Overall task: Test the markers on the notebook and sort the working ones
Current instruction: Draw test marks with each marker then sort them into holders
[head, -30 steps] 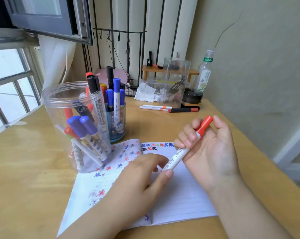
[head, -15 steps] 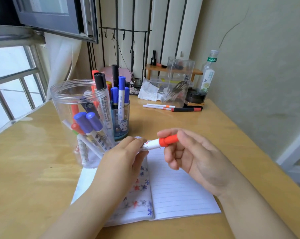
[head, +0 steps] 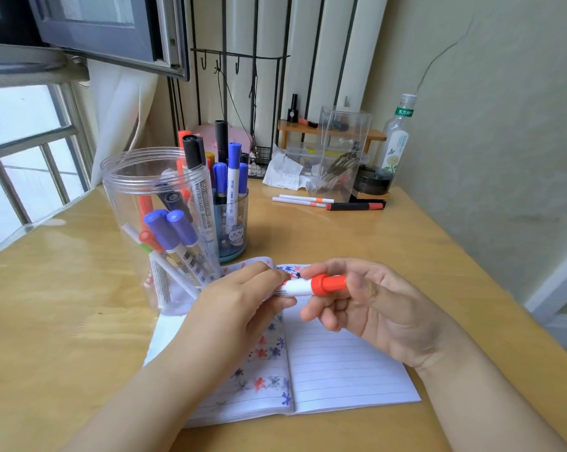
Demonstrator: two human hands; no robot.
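"WHITEBOARD MARKER" is printed lengthwise on the white barrel of a black-capped marker (head: 199, 194) in the clear plastic jar (head: 128, 203). Other labels cannot be read.

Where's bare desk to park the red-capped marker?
Bare: desk between notebook and loose pens at the back; also the wide strip left of the clear jar. Crowded: jar, blue cup, back-right clutter.
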